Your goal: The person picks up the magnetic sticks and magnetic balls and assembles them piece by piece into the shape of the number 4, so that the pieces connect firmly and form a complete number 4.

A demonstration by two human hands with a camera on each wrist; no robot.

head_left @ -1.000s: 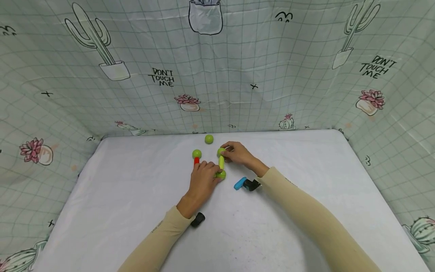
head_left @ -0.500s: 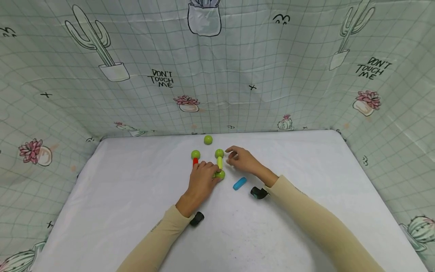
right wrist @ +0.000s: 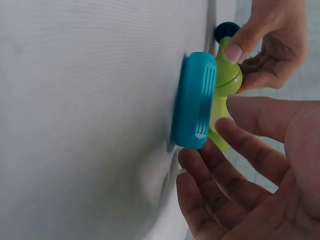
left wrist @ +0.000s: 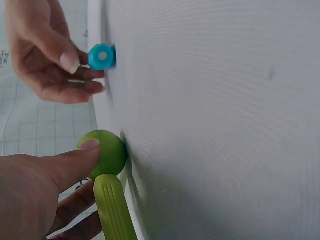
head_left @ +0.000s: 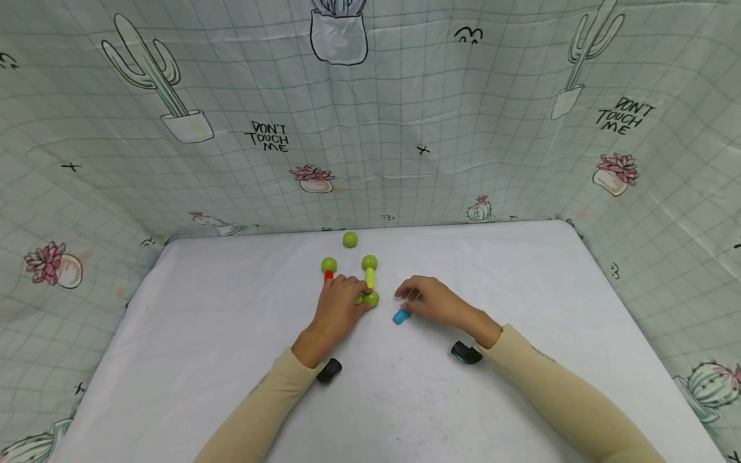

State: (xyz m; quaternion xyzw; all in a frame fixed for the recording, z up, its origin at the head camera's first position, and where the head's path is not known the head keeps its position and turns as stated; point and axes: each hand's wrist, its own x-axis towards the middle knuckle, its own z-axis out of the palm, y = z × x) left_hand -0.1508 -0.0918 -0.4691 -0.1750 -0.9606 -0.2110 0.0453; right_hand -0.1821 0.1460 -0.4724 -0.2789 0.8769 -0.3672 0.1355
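My left hand (head_left: 339,302) holds a green ball (left wrist: 111,157) at the corner of a ball-and-rod toy frame, thumb on the ball's side. From that ball a yellow-green rod (head_left: 370,280) runs back to another green ball (head_left: 369,262); a second green rod (left wrist: 115,207) runs left under the hand. A red rod (head_left: 329,274) with a green ball (head_left: 329,264) at its far end shows past the knuckles. My right hand (head_left: 438,301) is at a short blue rod (right wrist: 195,100) lying on the table, thumb and fingers spread around its near end, not closed on it.
A loose green ball (head_left: 350,239) sits near the table's back edge. Black wrist cameras show under both sleeves, such as the right one (head_left: 466,352). A printed cloth (head_left: 370,141) hangs behind the white table (head_left: 231,321). In the right wrist view, a dark round piece (right wrist: 227,31) shows beyond the left thumb.
My right hand let go of the far green ball and moved back toward me and right, down to the blue rod. The left hand keeps its hold on the corner ball.
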